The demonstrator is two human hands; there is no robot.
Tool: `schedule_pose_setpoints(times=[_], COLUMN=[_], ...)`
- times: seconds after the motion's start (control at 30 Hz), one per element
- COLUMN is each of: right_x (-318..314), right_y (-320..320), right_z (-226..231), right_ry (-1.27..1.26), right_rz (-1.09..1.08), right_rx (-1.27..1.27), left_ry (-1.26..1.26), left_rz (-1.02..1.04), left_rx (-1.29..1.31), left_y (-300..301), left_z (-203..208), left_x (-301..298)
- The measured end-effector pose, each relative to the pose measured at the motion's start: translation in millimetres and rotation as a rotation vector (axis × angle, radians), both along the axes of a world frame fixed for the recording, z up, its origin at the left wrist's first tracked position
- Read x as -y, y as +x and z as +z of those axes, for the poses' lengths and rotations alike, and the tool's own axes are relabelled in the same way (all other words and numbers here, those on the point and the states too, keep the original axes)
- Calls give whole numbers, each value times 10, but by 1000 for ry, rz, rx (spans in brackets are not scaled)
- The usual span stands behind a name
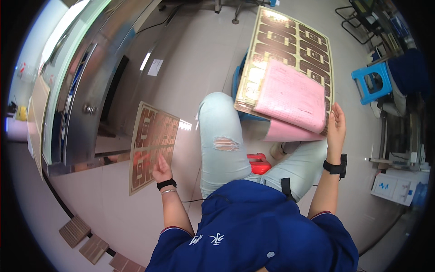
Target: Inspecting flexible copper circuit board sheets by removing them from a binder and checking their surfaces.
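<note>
While the left hand [162,172] pinches a patterned sheet [141,149], right hand [336,127] beside pink sheet [292,93], fingers extended, unclenched

Floor [192,59]: glossy pale tile, bright light reflections [155,67] upper left. Left: shiny metal-faced cabinet [81,136], round knob [89,109] on its face. Right: blue plastic stool [385,80]; lower down, white boxy unit [393,187], blue jug [420,195] just beside.

Shirt [267,217]: 2 white chars [216,239] on front, L side, nr L sleeve [168,235]. White box [393,186]: blue marks [385,186] on its side, too sm. to read.
</note>
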State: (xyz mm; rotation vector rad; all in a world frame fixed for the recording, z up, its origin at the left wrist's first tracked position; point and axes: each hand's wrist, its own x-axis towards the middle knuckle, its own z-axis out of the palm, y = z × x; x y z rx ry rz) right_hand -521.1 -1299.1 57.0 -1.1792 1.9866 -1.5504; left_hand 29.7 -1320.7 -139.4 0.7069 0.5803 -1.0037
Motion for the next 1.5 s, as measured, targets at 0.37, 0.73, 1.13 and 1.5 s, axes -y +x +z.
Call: schedule_pose_setpoints(times=[0.37,0.73,1.13,1.5], right_x=[-82,-49,-531,-471], right_y=[7,25,-202,-194], right_z=[-40,-28,83,81], right_ry=[112,33,197,118], right_rz=[50,48,719,75], right_rx=[394,670,247,234], left_ry=[56,-127,-480,-522], left_rz=[-216,-814,-984,-1239], left_rx=[104,526,724,903], left_y=[-194,-1372,-1938,-2505], left_z=[154,1123,1616,1887], left_x=[152,639,1030,1179])
